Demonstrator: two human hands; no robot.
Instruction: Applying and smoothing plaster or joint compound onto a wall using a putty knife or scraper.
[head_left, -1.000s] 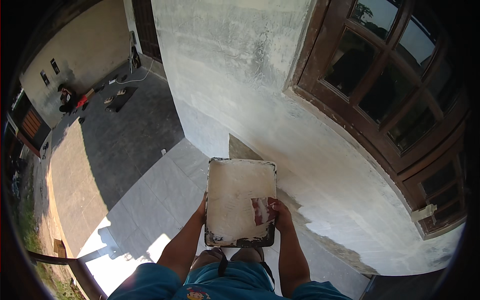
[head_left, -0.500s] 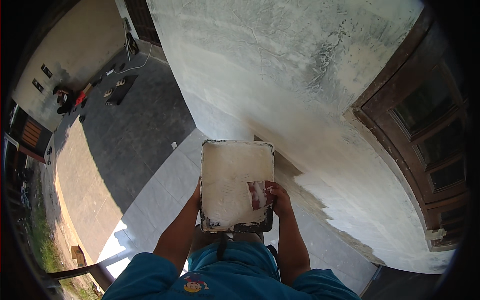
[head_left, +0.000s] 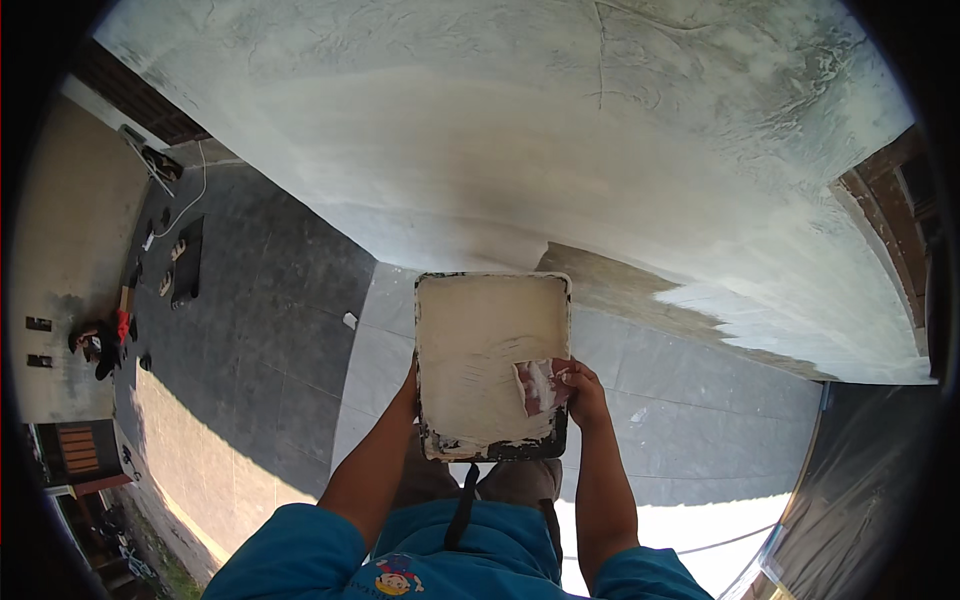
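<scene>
A rectangular black tray [head_left: 490,315], thickly coated with cream-coloured putty, is held level in front of my body. My left hand [head_left: 411,388] grips its left edge, the fingers mostly hidden beneath the tray. At the right edge, my right hand [head_left: 587,393] is closed on a flat dark red scraper [head_left: 538,388] smeared with white putty. The scraper lies over the tray's lower right part, and this hand also appears to steady the rim. Darker patches of bare tray show along the near edge.
Ahead stands a wall [head_left: 440,130] with patchy white coating and a bare brownish strip [head_left: 620,290] near its foot. Pale sheeting [head_left: 690,420] covers the floor beside it. At far left a person [head_left: 98,345] sits by a wall. A brown wooden frame [head_left: 890,215] is at right.
The view has turned to the right, so the coated wall now spans the front and the wooden door has slid to the right rim. Both hands keep their hold on the tray and scraper.
</scene>
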